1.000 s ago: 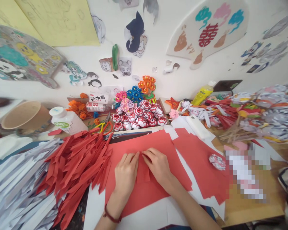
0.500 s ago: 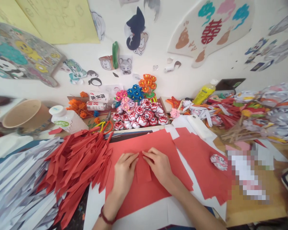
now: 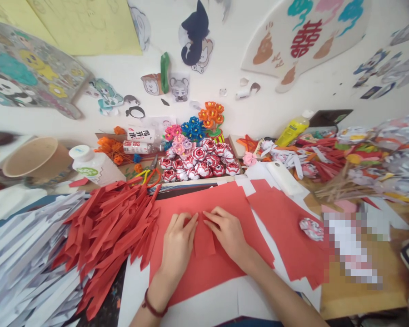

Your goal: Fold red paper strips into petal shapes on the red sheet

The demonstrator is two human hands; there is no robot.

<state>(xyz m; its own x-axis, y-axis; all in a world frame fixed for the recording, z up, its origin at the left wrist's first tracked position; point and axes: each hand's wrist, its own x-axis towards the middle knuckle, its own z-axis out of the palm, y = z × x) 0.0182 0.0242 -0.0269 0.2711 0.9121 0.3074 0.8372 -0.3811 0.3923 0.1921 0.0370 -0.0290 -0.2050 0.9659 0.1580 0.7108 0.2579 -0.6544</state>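
A small red paper strip [image 3: 205, 244] lies over a larger red sheet [image 3: 177, 290], its top end between my two hands. My left hand [image 3: 177, 245] is closed in a pinch on the strip's upper left edge, and a dark red bracelet circles that wrist. On the other side, my right hand [image 3: 229, 234] has thumb and forefinger bent together at the strip's upper right edge. Its grip is partly lost against the same red behind. Left of my hands is a heap of folded red paper strips [image 3: 105, 227], beside folded white strips [image 3: 30, 259].
Red-and-white paper flowers [image 3: 204, 163] fill a tray behind the sheet, near orange-handled scissors [image 3: 153, 175]. A white bottle [image 3: 95, 168] and a beige bowl [image 3: 37, 159] stand left. To the right are more red paper [image 3: 282, 236], one paper flower [image 3: 311, 229] and a yellow bottle [image 3: 293, 129].
The view has shifted slightly. My right fingertips sit a little farther from my left ones at the strip's top; the strip stays in nearly the same place.
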